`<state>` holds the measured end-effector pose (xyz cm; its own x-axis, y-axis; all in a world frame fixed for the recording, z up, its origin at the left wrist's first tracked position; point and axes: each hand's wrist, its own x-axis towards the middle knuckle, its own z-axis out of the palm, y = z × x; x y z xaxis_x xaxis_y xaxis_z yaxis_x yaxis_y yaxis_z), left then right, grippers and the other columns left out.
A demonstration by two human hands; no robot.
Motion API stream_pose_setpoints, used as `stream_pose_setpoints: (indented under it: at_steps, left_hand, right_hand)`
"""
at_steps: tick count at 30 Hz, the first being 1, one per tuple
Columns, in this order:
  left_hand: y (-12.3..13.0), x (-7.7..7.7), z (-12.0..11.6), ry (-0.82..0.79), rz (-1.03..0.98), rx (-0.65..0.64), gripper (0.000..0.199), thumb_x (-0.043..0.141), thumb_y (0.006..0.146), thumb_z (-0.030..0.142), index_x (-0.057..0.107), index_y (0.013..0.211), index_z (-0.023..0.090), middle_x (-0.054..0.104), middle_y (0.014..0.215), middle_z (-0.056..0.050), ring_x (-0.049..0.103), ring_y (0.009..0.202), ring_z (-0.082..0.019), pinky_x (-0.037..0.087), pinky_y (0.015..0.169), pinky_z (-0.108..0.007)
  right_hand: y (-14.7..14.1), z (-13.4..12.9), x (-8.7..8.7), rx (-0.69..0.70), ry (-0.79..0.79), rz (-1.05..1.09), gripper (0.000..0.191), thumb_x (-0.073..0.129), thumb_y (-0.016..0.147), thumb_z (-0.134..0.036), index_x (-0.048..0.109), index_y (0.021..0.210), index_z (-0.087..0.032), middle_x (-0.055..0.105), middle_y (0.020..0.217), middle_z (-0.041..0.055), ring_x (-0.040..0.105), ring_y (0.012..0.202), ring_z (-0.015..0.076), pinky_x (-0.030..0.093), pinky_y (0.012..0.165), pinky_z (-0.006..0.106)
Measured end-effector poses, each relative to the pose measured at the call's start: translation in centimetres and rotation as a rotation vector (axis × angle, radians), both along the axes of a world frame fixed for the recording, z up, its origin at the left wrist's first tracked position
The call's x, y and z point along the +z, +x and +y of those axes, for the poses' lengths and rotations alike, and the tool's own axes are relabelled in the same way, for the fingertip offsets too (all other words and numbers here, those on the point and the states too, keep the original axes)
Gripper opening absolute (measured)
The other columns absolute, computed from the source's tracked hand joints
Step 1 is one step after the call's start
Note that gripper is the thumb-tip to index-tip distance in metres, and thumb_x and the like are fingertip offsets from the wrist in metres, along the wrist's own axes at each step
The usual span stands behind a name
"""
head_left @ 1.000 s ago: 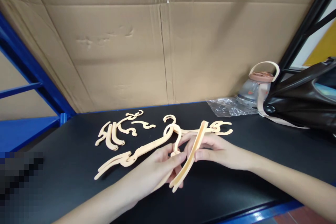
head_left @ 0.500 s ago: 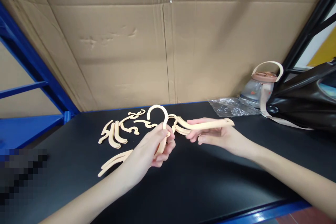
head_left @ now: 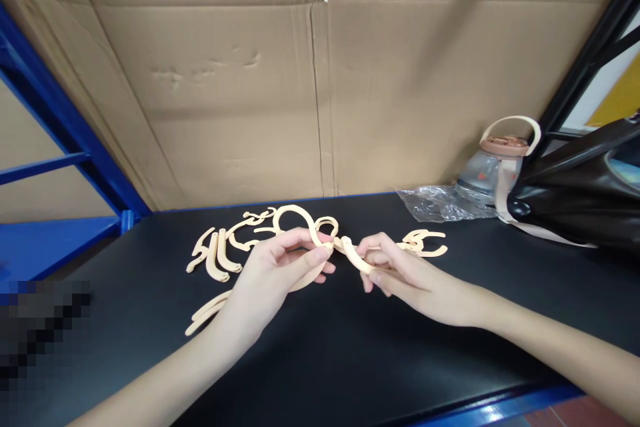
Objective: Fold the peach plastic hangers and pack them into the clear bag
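Observation:
My left hand (head_left: 285, 267) is closed on a cream plastic hanger hook (head_left: 291, 209), its curve rising above the thumb and fingers. In my right hand (head_left: 415, 280) a curved cream hanger arm (head_left: 358, 260) is pinched between thumb and fingers. Its free end points left, close to the hook's base; whether the two touch I cannot tell. Just behind both hands another hook (head_left: 327, 220) shows on the table. More cream pieces (head_left: 425, 240) lie beyond my right hand. Two slim hanger arms (head_left: 205, 312) stick out to the left of my left forearm.
Several loose hanger parts (head_left: 217, 257) lie on the black tabletop (head_left: 350, 360) at the left. A clear bottle (head_left: 485, 170) with a strap stands at the back right by a crumpled plastic bag (head_left: 433, 203) and a black bag (head_left: 585, 180). Cardboard (head_left: 225, 93) walls the back.
My right hand has turned, and the hanger arm in it now points its curved end toward the hook. The hook has tilted left in my left hand. Pieces behind my right hand have become visible.

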<state>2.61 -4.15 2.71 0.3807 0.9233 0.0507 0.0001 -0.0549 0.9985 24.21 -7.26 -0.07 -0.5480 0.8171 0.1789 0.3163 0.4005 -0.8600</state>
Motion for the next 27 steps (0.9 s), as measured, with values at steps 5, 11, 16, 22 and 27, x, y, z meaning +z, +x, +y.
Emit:
stream_pose_setpoints:
  at_steps: [5,11,16,22,27]
  left_hand:
    - [-0.4,-0.4,0.3,-0.004,0.007,0.004,0.025,0.065,0.079,0.040,0.071,0.096,0.022,0.067,0.104,-0.003,0.063,0.084,-0.015,0.053,0.077,-0.024]
    - [-0.2,-0.1,-0.2,-0.042,0.094,-0.113,0.021,0.062,0.082,0.035,0.073,0.087,0.019,0.067,0.078,-0.004,0.057,0.069,-0.013,0.050,0.065,-0.023]
    - [0.4,0.2,-0.8,-0.018,0.130,-0.168,0.020,0.062,0.080,0.032,0.070,0.070,0.017,0.058,0.063,-0.001,0.051,0.062,-0.012,0.045,0.059,-0.022]
    - [0.5,0.3,-0.8,-0.020,0.146,-0.239,0.028,0.061,0.081,0.032,0.063,0.057,0.016,0.049,0.054,0.002,0.045,0.059,-0.010,0.041,0.055,-0.019]
    - [0.2,0.0,-0.4,0.016,0.192,-0.299,0.023,0.058,0.084,0.032,0.070,0.072,0.017,0.053,0.062,0.001,0.043,0.057,-0.009,0.040,0.053,-0.019]
  right_hand:
    - [0.0,-0.3,0.2,-0.188,0.352,-0.348,0.016,0.043,0.095,-0.033,0.043,0.108,-0.024,0.057,0.078,-0.0018,0.054,0.070,0.0133,0.041,0.067,0.026]
    - [-0.2,-0.1,-0.5,-0.191,0.536,-0.437,0.008,0.039,0.096,-0.024,0.042,0.089,-0.022,0.055,0.080,0.0001,0.049,0.064,0.0122,0.036,0.058,0.024]
    - [-0.5,-0.3,-0.5,-0.168,0.571,-0.428,0.012,0.037,0.096,-0.022,0.043,0.086,-0.021,0.053,0.078,-0.0007,0.047,0.063,0.0111,0.034,0.058,0.024]
    - [-0.6,-0.9,0.1,-0.157,0.486,-0.385,0.013,0.042,0.095,-0.024,0.047,0.084,-0.021,0.056,0.080,-0.0010,0.051,0.066,0.0108,0.037,0.061,0.023]
    - [-0.8,-0.9,0.4,-0.145,0.397,-0.349,0.008,0.046,0.093,-0.021,0.051,0.087,-0.021,0.060,0.083,-0.0006,0.056,0.072,0.0118,0.040,0.065,0.024]
